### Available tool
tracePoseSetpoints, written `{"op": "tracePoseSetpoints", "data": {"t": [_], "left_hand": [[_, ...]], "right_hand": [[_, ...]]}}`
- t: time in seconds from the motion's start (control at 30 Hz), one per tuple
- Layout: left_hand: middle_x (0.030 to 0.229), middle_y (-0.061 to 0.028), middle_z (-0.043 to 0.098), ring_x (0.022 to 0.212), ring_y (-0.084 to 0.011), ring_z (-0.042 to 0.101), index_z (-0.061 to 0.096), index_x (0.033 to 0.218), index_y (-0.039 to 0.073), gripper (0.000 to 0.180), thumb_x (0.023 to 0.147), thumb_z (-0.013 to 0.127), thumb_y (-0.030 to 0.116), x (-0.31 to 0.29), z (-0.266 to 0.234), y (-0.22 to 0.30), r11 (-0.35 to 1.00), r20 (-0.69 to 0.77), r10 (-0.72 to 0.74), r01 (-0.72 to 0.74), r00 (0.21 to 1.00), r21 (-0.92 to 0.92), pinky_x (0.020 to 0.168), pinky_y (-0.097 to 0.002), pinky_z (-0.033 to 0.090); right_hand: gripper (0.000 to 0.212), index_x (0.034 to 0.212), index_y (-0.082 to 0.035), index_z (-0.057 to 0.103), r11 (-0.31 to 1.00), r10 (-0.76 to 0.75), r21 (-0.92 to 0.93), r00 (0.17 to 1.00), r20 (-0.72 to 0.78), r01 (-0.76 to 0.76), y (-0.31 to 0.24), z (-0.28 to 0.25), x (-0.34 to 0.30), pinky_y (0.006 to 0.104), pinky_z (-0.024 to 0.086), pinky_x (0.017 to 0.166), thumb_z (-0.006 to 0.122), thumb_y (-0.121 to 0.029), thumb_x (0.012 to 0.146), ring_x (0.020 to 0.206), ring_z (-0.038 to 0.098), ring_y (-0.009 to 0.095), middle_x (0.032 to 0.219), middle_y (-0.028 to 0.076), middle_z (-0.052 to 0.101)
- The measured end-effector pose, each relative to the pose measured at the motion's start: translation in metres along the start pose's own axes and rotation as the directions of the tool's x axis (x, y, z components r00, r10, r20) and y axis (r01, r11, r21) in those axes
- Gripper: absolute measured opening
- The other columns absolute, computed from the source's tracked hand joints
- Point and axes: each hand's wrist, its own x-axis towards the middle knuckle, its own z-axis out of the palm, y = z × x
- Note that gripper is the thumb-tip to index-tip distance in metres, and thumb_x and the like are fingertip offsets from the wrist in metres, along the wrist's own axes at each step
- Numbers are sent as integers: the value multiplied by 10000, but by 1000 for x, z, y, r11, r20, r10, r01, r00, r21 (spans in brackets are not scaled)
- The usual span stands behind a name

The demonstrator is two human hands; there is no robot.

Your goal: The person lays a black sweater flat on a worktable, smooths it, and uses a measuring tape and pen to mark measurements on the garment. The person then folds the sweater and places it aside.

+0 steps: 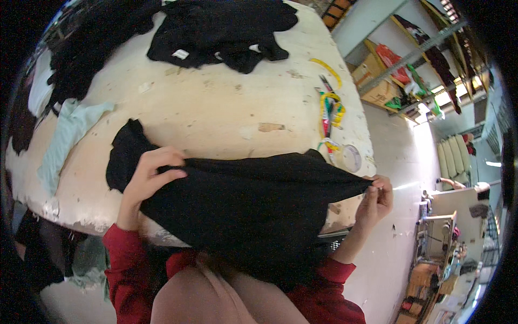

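A black garment (237, 200) stretches between my two hands over the near edge of the pale table, and its lower part hangs down in front of me. Its upper edge is pulled nearly straight. My left hand (154, 175) grips the cloth on the left with thumb and fingers, and a bunched black end (127, 154) lies beyond the wrist on the table. Out to the right, my right hand (375, 202) pinches a corner drawn to a point. Both forearms are in red sleeves. The exact kind of garment cannot be made out.
Folded black garments (216, 32) with white labels lie at the far side of the worn table (226, 108). A pale green cloth (70, 135) is at the left. Near the right edge are a yellow tape measure (337, 105) and a tape roll (349, 158). Shelving (399, 65) stands beyond.
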Motion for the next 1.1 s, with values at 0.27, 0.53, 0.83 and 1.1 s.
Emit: {"op": "tracePoseSetpoints", "data": {"t": [0.27, 0.53, 0.83, 1.1], "left_hand": [[788, -146, 695, 702, -213, 655, 725, 775, -5, 216, 563, 702, -42, -30, -5, -7, 984, -288, 26, -76, 957, -164, 646, -282, 499], [890, -114, 664, 879, -259, 593, 699, 927, 5, 320, 608, 721, -7, -26, -8, 16, 950, -213, -45, 108, 976, 292, 801, -337, 473], [895, -110, 547, 842, -289, 545, 649, 908, 8, 272, 644, 682, -46, -22, 79, 91, 965, 125, 111, -137, 986, 222, 731, -360, 460], [1097, -99, 644, 1089, -306, 557, 635, 1112, 48, 425, 784, 737, 299, 39, 61, 136, 943, 399, 269, -324, 877, 77, 970, -421, 410]], "right_hand": [[94, 869, -13, 575, 962, -257, -92, 966, 17, 257, -36, 10, -13, 383, 563, 736, 659, -41, 902, 778, 668, 264, 887, 152, 625], [18, 891, -29, 615, 976, 99, -205, 988, 117, -74, -29, 5, -14, 311, 519, 803, 628, -18, 888, 932, 647, 239, 1042, 152, 633], [318, 954, 20, 672, 943, 326, -232, 519, 790, -239, -50, 145, -94, 409, 531, 640, 749, -234, 779, 707, 676, 369, 754, 222, 662], [459, 1038, 16, 640, 288, 958, -371, 261, 122, -883, -146, -96, -124, 310, 467, 469, 840, -167, 668, 502, 571, 170, 708, 113, 655]]}}
